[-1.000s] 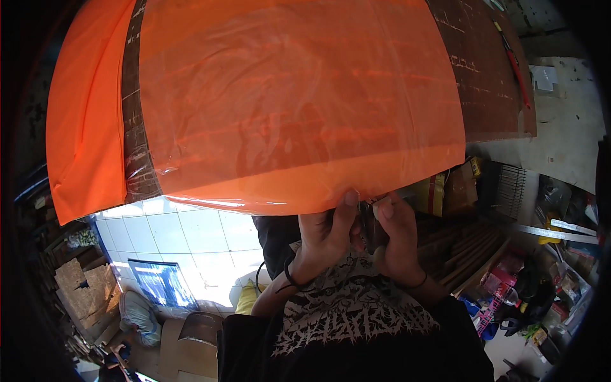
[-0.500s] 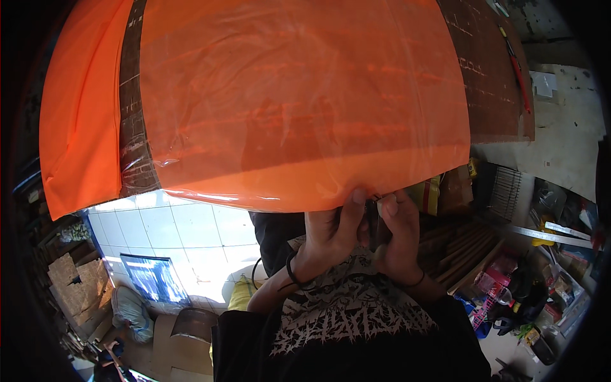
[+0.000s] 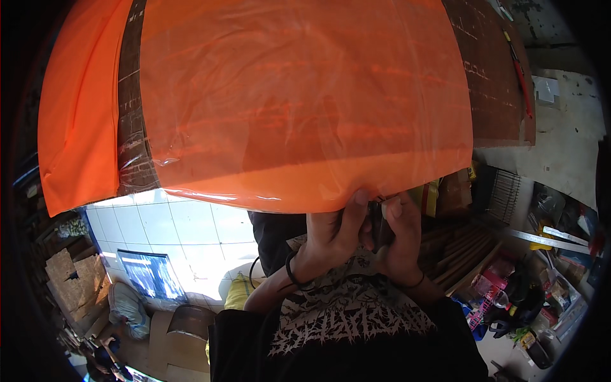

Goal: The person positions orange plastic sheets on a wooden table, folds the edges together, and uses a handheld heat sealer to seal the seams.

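A glossy orange sheet (image 3: 305, 114), which looks like fabric under clear plastic, spreads over a brown worktop (image 3: 135, 95). My left hand (image 3: 334, 232) is closed at its near edge, thumb on top and fingers curled below. Close beside it, my right hand (image 3: 402, 239) pinches at the same edge, its thumb bent. A narrow dark piece (image 3: 384, 230) shows between the two hands; its kind is hidden by the fingers. Another orange fabric piece (image 3: 79, 108) lies to the left, past a strip of bare worktop.
A red-handled tool (image 3: 523, 86) lies on the worktop's right side. Wood strips (image 3: 461, 245), a metal ruler (image 3: 550, 239) and cluttered tools (image 3: 515, 293) are at the right. White floor tiles (image 3: 191, 226), a stuffed sack (image 3: 129, 309) and boards (image 3: 70, 277) lie at the left.
Both hands stay at the sheet's near edge. My right hand has tilted slightly, and the dark piece between the hands has shifted a little to the right.
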Available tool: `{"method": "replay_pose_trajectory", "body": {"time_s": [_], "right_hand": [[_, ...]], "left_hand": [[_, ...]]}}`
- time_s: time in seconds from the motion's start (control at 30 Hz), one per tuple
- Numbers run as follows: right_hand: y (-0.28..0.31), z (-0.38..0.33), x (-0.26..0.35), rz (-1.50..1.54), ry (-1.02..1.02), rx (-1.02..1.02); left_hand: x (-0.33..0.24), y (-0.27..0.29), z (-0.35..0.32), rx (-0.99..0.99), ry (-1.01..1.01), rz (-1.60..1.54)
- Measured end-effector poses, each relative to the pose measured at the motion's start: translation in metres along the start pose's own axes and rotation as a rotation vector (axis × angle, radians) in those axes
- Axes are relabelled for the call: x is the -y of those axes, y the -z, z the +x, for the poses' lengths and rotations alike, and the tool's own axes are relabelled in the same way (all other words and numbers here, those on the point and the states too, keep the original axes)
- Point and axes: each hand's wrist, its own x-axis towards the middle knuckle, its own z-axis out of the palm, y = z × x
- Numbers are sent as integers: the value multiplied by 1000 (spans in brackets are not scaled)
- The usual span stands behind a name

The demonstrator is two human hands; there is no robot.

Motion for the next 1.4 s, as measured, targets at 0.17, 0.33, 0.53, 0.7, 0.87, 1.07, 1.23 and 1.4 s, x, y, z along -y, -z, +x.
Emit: {"method": "replay_pose_trajectory", "body": {"time_s": [0.17, 0.33, 0.53, 0.7, 0.87, 1.07, 1.23, 1.4], "right_hand": [[-4, 1, 2, -22, 13, -36], [-4, 3, 0, -31, 38, -31], [-2, 3, 0, -106, 54, 14], [1, 7, -3, -162, 89, 2], [22, 3, -5, 30, 176, 23], [60, 24, 82, -368, 487, -572], [66, 61, 142, -678, 288, -346], [79, 126, 162, -862, 438, -44]], "left_hand": [[-1, 0, 1, 8, 21, -24], [0, 3, 1, 34, 16, 30], [0, 4, 0, 41, 12, 54], [-3, 2, 3, 15, 7, 19], [6, 1, 1, -69, -42, -123], [-8, 28, -10, -386, -141, -79], [-49, 61, 7, -857, -419, 271], [-89, 25, 9, -746, -473, 223]]}}
